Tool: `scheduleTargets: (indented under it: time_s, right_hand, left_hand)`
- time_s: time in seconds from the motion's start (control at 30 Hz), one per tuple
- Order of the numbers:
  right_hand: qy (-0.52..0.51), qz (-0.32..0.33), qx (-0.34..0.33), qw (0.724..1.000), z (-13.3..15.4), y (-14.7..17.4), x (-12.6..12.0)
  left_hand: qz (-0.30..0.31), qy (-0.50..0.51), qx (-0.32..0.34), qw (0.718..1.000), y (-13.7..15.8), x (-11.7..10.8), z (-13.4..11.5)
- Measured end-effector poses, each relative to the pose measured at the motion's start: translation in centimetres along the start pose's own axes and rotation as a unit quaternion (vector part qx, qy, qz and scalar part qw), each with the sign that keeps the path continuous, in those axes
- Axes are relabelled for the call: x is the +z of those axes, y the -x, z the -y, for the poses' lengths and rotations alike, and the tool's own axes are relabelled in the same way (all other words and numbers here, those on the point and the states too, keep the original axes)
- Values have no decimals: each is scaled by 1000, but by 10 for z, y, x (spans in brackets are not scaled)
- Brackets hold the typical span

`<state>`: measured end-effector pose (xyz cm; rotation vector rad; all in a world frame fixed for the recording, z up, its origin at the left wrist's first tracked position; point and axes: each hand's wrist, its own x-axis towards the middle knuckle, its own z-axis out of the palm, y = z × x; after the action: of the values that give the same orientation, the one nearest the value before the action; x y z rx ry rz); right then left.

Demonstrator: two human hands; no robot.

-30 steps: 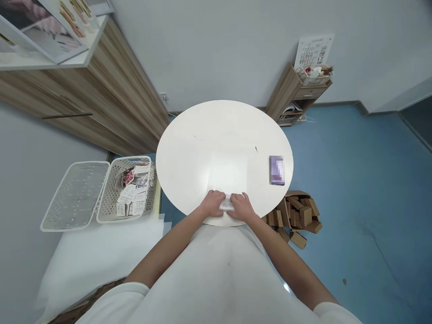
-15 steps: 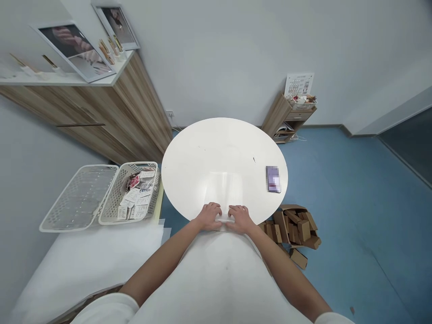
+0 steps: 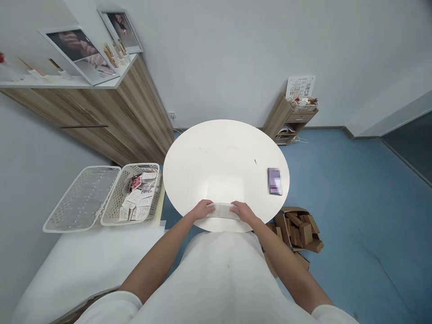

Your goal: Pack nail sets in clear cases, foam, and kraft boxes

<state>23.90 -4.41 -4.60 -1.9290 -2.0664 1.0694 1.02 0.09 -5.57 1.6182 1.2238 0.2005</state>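
Near the front edge of the white oval table [image 3: 226, 144], a flat, whitish, slightly see-through strip [image 3: 222, 211] is stretched crosswise between my hands. Its kind is not clear; it could be folded film or paper. My left hand [image 3: 203, 209] pinches the left end, thumb on the near side. The right end is gripped by my right hand [image 3: 244, 211] in the same way. Farther right on the table lies a purple, blurred-out rectangular item [image 3: 274, 181], apart from both hands.
To the left, a white lidded basket [image 3: 111, 213] holds printed cards and packets. Small cardboard boxes [image 3: 305, 231] fill a carton on the floor at right. A wooden cabinet [image 3: 141, 108] stands back left, a small wooden stand [image 3: 275, 114] back right. A small dark mark [image 3: 255, 161] shows on the tabletop.
My hands have moved apart, the left one leftward and the right one rightward. More of the whitish strip now shows between them, slightly farther from my body.
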Motion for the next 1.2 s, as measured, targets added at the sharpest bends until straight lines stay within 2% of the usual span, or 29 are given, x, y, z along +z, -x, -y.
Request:
scheduleTargets:
  time_s: [0.13, 0.33, 0.67, 0.77, 0.87, 0.93, 1.03, 1.1, 1.2]
  right_hand:
    - [-18, -9, 22, 1000, -9, -3, 3]
    - [-37, -34, 61, 997, -14, -7, 8]
    - [-17, -78, 123, 989, -12, -10, 18]
    - [30, -140, 118, 983, -10, -7, 17]
    - [107, -205, 59, 971, -5, -1, 16]
    - [135, -179, -11, 975, -1, 3, 18]
    - [159, -91, -103, 978, 6, 7, 26]
    - [172, -60, -114, 977, 9, 7, 32]
    - [181, -48, -107, 976, 12, 5, 34]
  left_hand:
    - [-39, 9, -60, 997, -3, 3, 14]
    - [-45, -33, -98, 994, -6, 5, 22]
    - [-55, -173, -134, 974, -1, 2, 10]
    - [-82, -210, -133, 965, 6, 2, 2]
    - [-161, -279, -64, 944, 14, 5, -6]
    - [-170, -326, 33, 929, 16, 8, -11]
    - [-79, -367, 148, 915, 14, 16, -19]
    - [-30, -384, 160, 909, 9, 23, -23]
    - [-14, -389, 135, 911, 2, 30, -26]
